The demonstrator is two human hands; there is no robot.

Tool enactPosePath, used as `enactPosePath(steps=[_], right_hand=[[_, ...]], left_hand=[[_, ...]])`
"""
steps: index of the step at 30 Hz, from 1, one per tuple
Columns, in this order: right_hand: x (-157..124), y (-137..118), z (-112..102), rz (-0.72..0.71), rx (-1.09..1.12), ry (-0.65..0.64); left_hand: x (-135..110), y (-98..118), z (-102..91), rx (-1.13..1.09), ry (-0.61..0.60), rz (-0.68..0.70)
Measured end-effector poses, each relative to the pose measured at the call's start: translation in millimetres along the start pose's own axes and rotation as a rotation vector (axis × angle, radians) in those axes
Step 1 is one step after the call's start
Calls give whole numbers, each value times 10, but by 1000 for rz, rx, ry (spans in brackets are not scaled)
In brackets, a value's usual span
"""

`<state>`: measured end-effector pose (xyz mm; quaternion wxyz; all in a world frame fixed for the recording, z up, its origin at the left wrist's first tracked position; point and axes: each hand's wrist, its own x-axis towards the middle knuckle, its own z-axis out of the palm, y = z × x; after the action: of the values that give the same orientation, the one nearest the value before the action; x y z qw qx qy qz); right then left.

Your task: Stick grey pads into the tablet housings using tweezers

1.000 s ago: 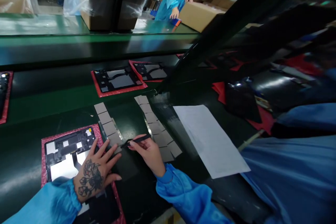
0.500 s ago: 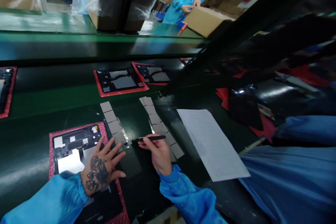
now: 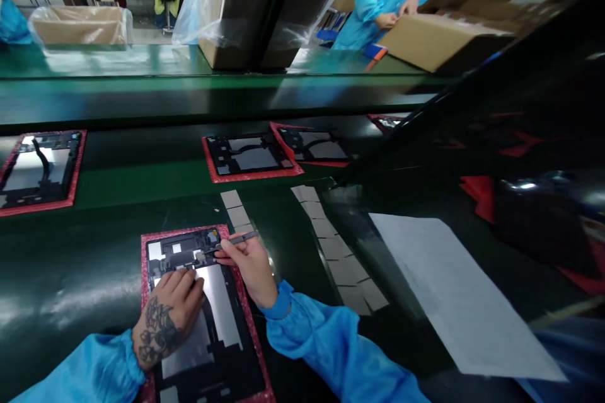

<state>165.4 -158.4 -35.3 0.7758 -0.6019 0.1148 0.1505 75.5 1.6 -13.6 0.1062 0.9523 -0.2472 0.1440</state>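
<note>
An opened tablet casing (image 3: 227, 365) lies inside-up on red bubble wrap (image 3: 255, 334) in front of me. My left hand (image 3: 167, 312) rests over its middle, fingers bent and pressed together; whatever may be under them is hidden. Pinched in my right hand (image 3: 248, 264) is a pair of tweezers (image 3: 246, 237). Their tips reach down to the upper part of the casing, beside a small pale square (image 3: 200, 258). Just beyond my right hand runs a strip of grey pads (image 3: 235, 204). Farther right lies a longer strip of similar pads (image 3: 326, 228).
A white paper sheet (image 3: 454, 289) lies on the right. More opened tablets (image 3: 253, 152) on red wrap line the green belt, one (image 3: 42, 167) at the left. Behind stand cardboard boxes (image 3: 241, 6). A co-worker's hands (image 3: 397, 12) touch another box (image 3: 425, 44). A dark slanting post (image 3: 425, 113) crosses the right.
My right hand has carried the tweezers left from the pad strip to the casing. My left hand has drawn back from the strip, its spread fingers now bent together. The view has shifted left.
</note>
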Motion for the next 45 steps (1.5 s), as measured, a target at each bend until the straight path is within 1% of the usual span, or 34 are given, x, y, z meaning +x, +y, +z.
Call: enactPosePath(steps=[3, 9, 18, 23, 25, 27, 29, 31, 32, 34, 35, 37, 38, 40, 43, 45], right_hand=[[19, 76, 14, 1, -18, 14], [18, 104, -44, -3, -67, 30], [16, 99, -33, -16, -93, 28], [4, 98, -23, -28, -122, 21], [-5, 101, -9, -42, -138, 10], [-3, 83, 1, -78, -158, 8], [16, 25, -18, -156, -171, 40], [44, -75, -104, -257, -160, 110], [52, -133, -179, -296, -152, 143], [39, -238, -388, -317, -135, 182], [12, -273, -511, -295, -133, 186], [-74, -295, -756, -208, -138, 176], [-125, -283, -863, -159, -142, 172], [-214, -224, -1023, -89, -153, 177], [-272, -122, -1113, -87, -163, 202], [-268, -83, -1102, -111, -172, 196]], left_hand=[[-4, -40, 81, 30, 22, -12], [-12, -10, 154, 23, 25, -22], [-7, -6, 104, 49, 2, -22], [19, -7, 79, 43, -107, -29], [38, -8, 75, 35, -123, -29], [52, -12, 72, 22, -120, -38], [54, -26, 62, 10, -124, -53], [46, -51, 39, 2, -125, -61], [45, -62, 24, 0, -118, -58], [63, -69, -5, -2, -85, -50], [88, -56, -13, -1, -60, -42], [174, 11, -4, -3, -23, -3], [233, 62, 15, -8, -21, 32], [365, 177, 85, -26, -60, 124], [530, 288, 254, -66, -146, 229], [581, 288, 376, -99, -171, 248]])
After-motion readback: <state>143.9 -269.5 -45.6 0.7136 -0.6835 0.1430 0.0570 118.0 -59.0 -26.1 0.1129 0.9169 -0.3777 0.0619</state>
